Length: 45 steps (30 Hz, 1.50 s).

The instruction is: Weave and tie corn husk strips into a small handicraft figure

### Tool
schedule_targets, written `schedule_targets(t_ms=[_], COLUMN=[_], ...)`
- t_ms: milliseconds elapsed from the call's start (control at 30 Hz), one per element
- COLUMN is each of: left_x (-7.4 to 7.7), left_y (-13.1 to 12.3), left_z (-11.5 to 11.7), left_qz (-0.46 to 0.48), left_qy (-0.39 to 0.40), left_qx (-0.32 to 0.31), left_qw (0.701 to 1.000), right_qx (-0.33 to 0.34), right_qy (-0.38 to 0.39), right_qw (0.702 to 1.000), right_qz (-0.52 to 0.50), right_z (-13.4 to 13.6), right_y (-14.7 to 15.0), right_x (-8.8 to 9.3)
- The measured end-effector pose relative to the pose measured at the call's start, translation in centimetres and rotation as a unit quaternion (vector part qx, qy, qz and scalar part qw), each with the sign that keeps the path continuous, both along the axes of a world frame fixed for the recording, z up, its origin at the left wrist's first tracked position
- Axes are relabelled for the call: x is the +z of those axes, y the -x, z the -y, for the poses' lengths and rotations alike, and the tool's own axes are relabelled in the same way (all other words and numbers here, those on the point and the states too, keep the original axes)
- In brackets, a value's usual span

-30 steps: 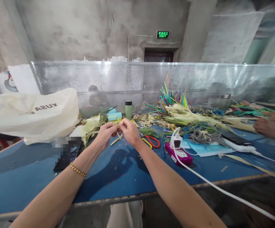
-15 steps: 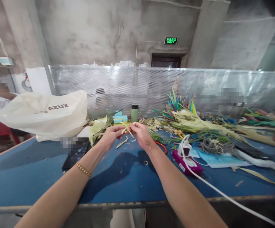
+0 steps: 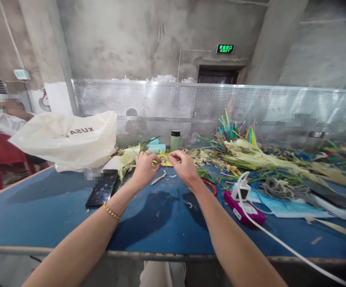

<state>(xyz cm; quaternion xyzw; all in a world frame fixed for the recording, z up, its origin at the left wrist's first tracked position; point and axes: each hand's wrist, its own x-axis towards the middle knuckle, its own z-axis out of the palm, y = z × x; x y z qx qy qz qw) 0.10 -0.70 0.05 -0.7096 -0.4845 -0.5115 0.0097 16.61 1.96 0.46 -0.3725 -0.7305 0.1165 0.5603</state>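
Over the blue table (image 3: 80,229), my left hand (image 3: 147,169) is closed in a pinch, its back turned to me and a beaded bracelet on the wrist. A thin pale strip of corn husk (image 3: 163,161) shows at its fingertips, partly hidden. My right hand (image 3: 184,164) faces it a short gap away, thumb and forefinger pressed together on the strip's other side; the exact grip is hard to make out. Just below lie loose husk scraps (image 3: 159,178). A bunch of broad pale husks (image 3: 127,159) rests left of my left hand.
On the left are a large white plastic bag (image 3: 68,139) and a dark tablet (image 3: 102,189). A green bottle (image 3: 175,141) stands behind my hands. To the right lie a husk pile (image 3: 250,157), coiled cords (image 3: 277,185) and a purple power strip (image 3: 244,211) with a white cable.
My hands have drawn apart slightly; the crossed husk strips seen between them before are now mostly out of sight. The whole view has shifted, so things appear further right.
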Motion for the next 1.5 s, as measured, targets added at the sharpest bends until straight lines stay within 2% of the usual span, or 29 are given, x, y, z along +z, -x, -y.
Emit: schedule_targets(t_ms=[67,233,400,500,600,733,833,900,1067,1167,1233,1367,1433,1500], left_x=[-0.1,-0.2,-0.2,-0.1,0.0,0.2,0.1,0.0,0.0,0.0,0.1,0.5,0.7,0.6], left_y=[-0.3,-0.3,-0.2,-0.2,-0.2,-0.3,-0.5,-0.5,-0.5,-0.3,-0.1,0.4,0.3,-0.1], left_z=[0.2,0.1,-0.1,0.0,0.1,0.2,0.2,0.1,-0.1,-0.2,-0.3,-0.2,0.1,0.3], left_qz=[0.016,0.110,0.096,0.111,0.156,0.229,0.267,0.280,0.291,0.272,0.262,0.238,0.187,0.123], left_qy=[0.001,0.042,0.054,0.054,0.079,0.107,0.099,0.096,0.133,0.138,0.115,0.023,0.001,0.014], left_qx=[-0.014,-0.092,-0.089,-0.128,-0.186,-0.252,-0.264,-0.253,-0.243,-0.250,-0.224,-0.133,-0.139,-0.170], left_qw=[1.000,0.989,0.990,0.984,0.967,0.934,0.921,0.921,0.915,0.919,0.932,0.962,0.973,0.978], right_qx=[0.013,0.036,0.034,0.034,0.082,0.168,0.230,0.249,0.213,0.183,0.167,0.112,0.096,0.092], right_qy=[0.007,0.008,0.004,0.031,0.097,0.173,0.203,0.213,0.247,0.239,0.225,0.213,0.220,0.230], right_qw=[0.999,0.998,0.998,0.999,0.991,0.964,0.940,0.930,0.923,0.925,0.931,0.950,0.957,0.959], right_qz=[0.042,0.060,0.062,0.024,-0.039,-0.110,-0.150,-0.170,-0.204,-0.230,-0.235,-0.197,-0.163,-0.139], right_z=[0.3,0.9,1.1,1.1,1.3,1.9,2.1,2.1,1.8,1.5,1.3,1.3,1.4,1.5], right_y=[0.3,0.4,0.4,0.5,0.3,-0.1,-0.3,-0.2,-0.1,-0.5,-0.8,-1.0,-0.6,-0.2], right_x=[-0.1,0.2,0.5,0.4,0.5,0.9,1.2,1.1,0.9,1.1,1.3,1.5,1.4,1.2])
